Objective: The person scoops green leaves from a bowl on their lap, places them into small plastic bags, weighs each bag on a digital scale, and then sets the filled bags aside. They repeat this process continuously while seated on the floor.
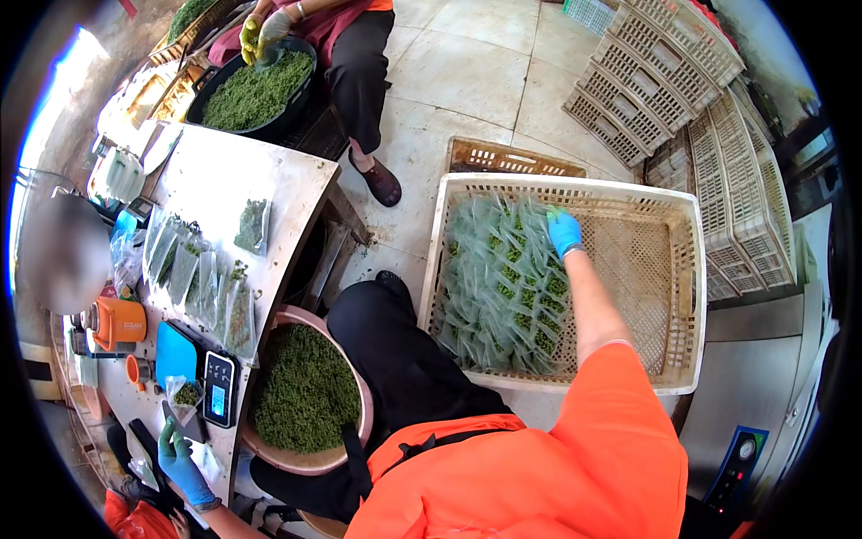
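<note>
My right hand [563, 232], in a blue glove with green fingertips, reaches into a large white plastic crate [698, 269]. Its fingers are at the top right edge of the rows of clear bags with green berries [512, 273]; whether they grip a bag cannot be told. My left hand [179, 460], gloved alike, is over the table's near end with fingers apart and nothing in it. Just above it a small clear bag with green contents [186, 394] lies by a digital scale [219, 389] with a lit display. A pink basin of small green berries [308, 391] stands beside my legs.
Filled bags [202, 283] lie in a row on the metal table [296, 162], near an orange jug [120, 322]. A co-worker's gloved hands [262, 37] are over a black tub [306, 101] of berries. Stacked crates [737, 195] and a metal machine [734, 384] stand right.
</note>
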Tool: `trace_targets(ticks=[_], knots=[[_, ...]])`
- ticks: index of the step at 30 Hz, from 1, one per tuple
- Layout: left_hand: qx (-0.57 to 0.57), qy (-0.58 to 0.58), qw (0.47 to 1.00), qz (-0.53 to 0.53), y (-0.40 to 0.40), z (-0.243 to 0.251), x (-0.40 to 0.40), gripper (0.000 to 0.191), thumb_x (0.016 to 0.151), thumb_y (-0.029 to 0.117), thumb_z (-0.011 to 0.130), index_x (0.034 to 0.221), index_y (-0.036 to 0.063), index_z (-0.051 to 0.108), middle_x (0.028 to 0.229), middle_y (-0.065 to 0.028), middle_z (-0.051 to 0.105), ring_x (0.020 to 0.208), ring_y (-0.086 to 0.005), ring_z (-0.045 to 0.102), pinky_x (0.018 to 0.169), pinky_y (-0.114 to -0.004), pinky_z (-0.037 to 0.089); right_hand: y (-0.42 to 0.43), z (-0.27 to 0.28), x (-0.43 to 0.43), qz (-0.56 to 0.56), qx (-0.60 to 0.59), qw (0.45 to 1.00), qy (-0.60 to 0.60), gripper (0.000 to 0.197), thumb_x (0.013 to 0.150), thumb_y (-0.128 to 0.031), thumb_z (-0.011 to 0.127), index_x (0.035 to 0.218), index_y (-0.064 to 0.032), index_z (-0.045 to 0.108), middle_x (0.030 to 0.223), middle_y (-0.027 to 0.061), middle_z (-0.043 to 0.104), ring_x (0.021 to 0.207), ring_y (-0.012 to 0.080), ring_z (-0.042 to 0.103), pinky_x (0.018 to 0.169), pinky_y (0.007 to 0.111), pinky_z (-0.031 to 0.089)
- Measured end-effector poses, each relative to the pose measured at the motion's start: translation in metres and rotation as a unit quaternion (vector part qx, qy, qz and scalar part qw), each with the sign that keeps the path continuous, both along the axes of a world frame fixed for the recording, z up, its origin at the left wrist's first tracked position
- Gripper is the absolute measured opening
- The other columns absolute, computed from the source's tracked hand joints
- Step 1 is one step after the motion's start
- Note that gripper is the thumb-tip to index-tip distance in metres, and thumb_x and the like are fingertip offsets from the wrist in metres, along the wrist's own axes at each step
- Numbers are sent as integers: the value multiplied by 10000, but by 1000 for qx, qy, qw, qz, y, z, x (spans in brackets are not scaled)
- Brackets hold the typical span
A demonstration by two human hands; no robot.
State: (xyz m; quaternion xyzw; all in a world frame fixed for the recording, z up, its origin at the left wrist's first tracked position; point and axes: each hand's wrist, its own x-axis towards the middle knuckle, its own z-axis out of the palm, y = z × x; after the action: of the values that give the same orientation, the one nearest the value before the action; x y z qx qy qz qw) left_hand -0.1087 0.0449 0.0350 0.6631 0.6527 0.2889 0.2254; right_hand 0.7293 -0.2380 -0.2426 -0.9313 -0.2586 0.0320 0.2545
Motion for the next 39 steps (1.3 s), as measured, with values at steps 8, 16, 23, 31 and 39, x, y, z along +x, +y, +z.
trace_targets(ticks=[8,16,23,31,39], knots=[[-12,40,999,0,-38,29,12,308,925,16,527,1210,1,644,1078,-47,685,861,-104,592,741,-244,480,36,93,-9,130,-298,946,8,420,872,-308,582,1192,-41,628,1166,224,643,1051,385,626,926,456,488],[-285,-85,935,-195,-144,-1,95,173,818,66,711,983,13,723,844,-63,706,750,-115,635,694,-270,512,107,261,-256,416,71,890,175,317,884,-117,642,1194,-51,653,1151,120,660,998,193,637,858,300,501],[-444,-40,864,-235,-236,-21,56,210,782,171,756,899,3,709,788,-113,711,709,-183,673,688,-318,533,71,279,-380,700,-317,611,192,232,824,-296,652,910,-92,723,858,115,680,804,308,662,730,383,532],[-496,-129,831,-216,-301,-54,25,203,817,104,720,969,-14,657,814,-80,687,730,-131,629,696,-292,531,45,271,-389,657,-417,572,259,277,816,-307,648,934,-67,719,872,142,695,819,288,681,735,388,529],[-601,-225,754,-137,-336,-70,6,219,920,193,638,1050,18,642,885,-17,654,779,-93,613,716,-273,537,29,281,-380,628,-454,556,302,384,851,-322,650,1079,-14,678,952,168,692,873,287,680,806,373,529]])
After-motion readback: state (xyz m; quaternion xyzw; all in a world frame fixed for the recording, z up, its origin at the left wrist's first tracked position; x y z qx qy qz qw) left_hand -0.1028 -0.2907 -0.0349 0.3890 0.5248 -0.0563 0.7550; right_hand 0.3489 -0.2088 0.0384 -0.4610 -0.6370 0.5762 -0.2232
